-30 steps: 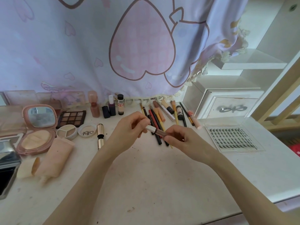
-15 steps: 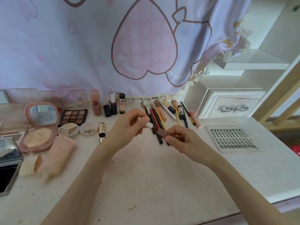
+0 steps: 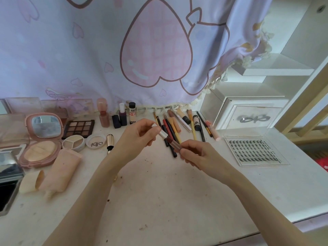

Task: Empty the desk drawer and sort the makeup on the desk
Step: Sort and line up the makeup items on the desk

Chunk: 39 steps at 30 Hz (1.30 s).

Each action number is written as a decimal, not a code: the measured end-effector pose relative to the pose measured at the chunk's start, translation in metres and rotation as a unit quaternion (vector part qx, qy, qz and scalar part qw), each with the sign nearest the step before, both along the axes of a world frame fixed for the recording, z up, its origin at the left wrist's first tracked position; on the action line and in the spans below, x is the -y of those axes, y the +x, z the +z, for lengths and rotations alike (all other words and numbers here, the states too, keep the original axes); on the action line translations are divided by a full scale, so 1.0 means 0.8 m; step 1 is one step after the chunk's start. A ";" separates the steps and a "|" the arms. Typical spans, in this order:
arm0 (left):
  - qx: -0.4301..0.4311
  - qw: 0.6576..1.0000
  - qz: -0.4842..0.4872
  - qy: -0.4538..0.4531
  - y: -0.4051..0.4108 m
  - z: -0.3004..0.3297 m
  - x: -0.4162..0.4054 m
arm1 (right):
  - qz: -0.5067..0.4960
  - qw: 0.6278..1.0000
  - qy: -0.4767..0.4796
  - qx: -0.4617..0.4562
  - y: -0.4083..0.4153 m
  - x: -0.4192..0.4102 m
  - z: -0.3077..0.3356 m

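Above the desk [image 3: 159,201] centre, lip gloss [image 3: 169,140] pinched at both ends by left hand [image 3: 136,139] and right hand [image 3: 198,155], tube end hidden in right fingers, pencils [image 3: 170,132] behind, bare desktop in front, black case [image 3: 7,189] cut off at left edge

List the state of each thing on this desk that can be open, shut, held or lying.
lip gloss tube: held in the air by both hands
left hand: pinches its silver cap
right hand: grips its dark body
pink compact: open, mirror up
eyeshadow palette: open
lash case: lying flat
pink tube: lying
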<state>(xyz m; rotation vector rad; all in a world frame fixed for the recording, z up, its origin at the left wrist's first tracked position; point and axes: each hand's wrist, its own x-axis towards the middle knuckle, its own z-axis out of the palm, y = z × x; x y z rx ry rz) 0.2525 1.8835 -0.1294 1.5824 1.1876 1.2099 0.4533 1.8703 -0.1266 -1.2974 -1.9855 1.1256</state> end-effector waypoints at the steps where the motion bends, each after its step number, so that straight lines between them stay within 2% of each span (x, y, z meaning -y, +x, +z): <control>1: -0.009 1.000 0.014 -0.002 0.000 -0.001 -0.001 | 0.001 1.000 -0.003 0.002 -0.002 0.001 0.001; 7: -0.060 0.995 0.083 -0.006 0.000 -0.001 -0.003 | 0.015 0.997 0.013 0.075 -0.015 -0.001 0.001; 11: -0.073 0.987 0.140 -0.013 -0.005 -0.004 -0.008 | 0.020 0.996 -0.034 0.081 -0.033 -0.002 0.007; 17: 0.080 0.958 0.274 0.003 -0.047 0.002 -0.021 | -0.012 0.987 -0.121 0.101 -0.090 -0.015 0.002; 20: 0.083 0.954 0.286 -0.014 -0.059 0.002 -0.022 | -0.024 0.985 -0.131 0.108 -0.121 -0.019 -0.002; 25: 0.055 0.953 0.300 0.000 -0.069 -0.001 -0.026 | -0.049 0.986 -0.077 0.139 -0.161 -0.023 -0.012; 39: 0.033 0.957 0.289 0.006 -0.072 -0.001 -0.025 | -0.029 0.995 -0.062 0.068 -0.171 -0.011 -0.015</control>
